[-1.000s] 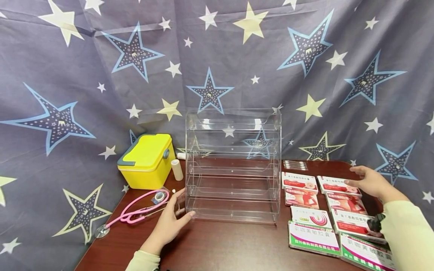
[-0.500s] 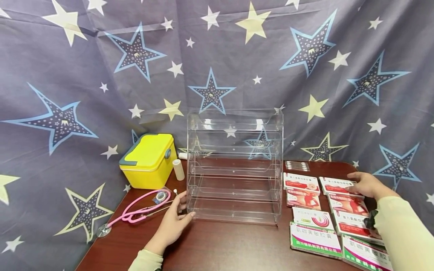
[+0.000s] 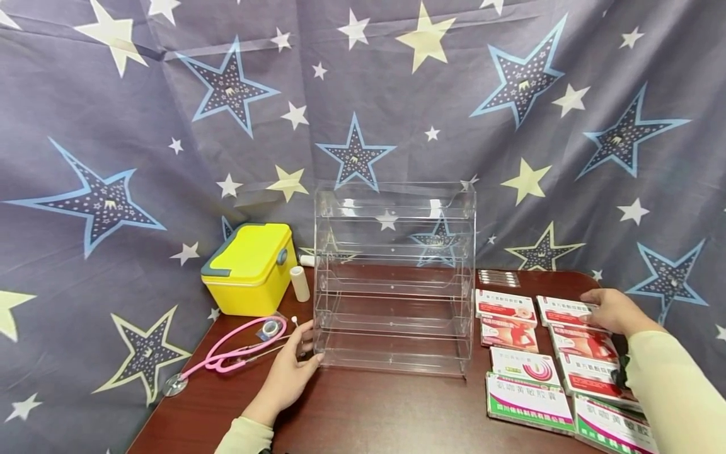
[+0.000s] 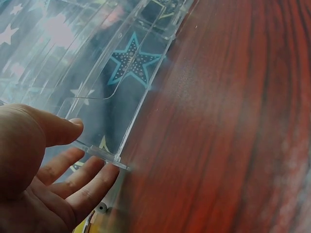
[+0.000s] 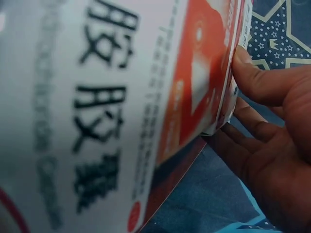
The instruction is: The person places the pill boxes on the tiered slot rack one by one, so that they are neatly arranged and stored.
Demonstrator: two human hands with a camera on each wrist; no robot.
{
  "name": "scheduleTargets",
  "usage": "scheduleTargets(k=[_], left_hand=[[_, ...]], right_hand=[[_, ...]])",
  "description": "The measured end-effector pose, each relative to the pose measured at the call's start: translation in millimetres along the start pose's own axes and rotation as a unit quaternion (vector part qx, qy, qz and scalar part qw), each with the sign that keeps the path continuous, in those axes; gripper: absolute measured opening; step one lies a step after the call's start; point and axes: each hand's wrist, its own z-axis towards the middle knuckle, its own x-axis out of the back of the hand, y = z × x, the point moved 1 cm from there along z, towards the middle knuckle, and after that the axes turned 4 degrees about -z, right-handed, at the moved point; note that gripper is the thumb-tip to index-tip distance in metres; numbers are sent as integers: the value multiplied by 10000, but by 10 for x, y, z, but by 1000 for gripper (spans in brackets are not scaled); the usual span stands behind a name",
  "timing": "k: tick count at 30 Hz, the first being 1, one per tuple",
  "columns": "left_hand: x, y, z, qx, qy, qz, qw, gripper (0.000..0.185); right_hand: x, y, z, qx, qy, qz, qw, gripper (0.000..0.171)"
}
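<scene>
A clear plastic tiered display rack (image 3: pixel 391 362) stands mid-table. At its lower left corner rests my left hand (image 3: pixel 288 373), thumb by the front lip and fingers along the side. The left wrist view shows these relaxed fingers (image 4: pixel 90 187) right at the rack's edge. To the right of the rack lie two columns of medicine boxes. My right hand (image 3: pixel 619 313) pinches the far right end of the rearmost white-and-red medicine box (image 3: pixel 558 309) in the right column. In the right wrist view the thumb (image 5: pixel 248 73) lies against its edge, other fingers lower at its end.
A yellow lidded box (image 3: pixel 246 271) stands back left, beside a white roll (image 3: pixel 299 284). A pink stethoscope (image 3: pixel 215 353) and a small tape roll (image 3: pixel 270 328) lie in front. Green-and-white boxes (image 3: pixel 527 403) sit near front right; a small clear pack (image 3: pixel 498 278) lies behind. Star-patterned cloth hangs behind.
My right hand has come down and left from above the back right medicine box and now grips its end. The left hand stays at the rack's corner. The head view has shifted slightly.
</scene>
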Motion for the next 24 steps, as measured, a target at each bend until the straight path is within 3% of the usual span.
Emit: scheduleTargets(k=[4,15,24], left_hand=[[-8,-15,5,-9,-11,2,10000,68],[-5,-23,8,-1,-17,-17,10000,69],[-2,-29,7,-2,-22,-25,10000,70]], right_hand=[[4,-4,-56,-129,117,-38,9998,72],[42,56,-109,-169,633,-58,9978,62],[127,31,-204,58,877,-234,9959,34]])
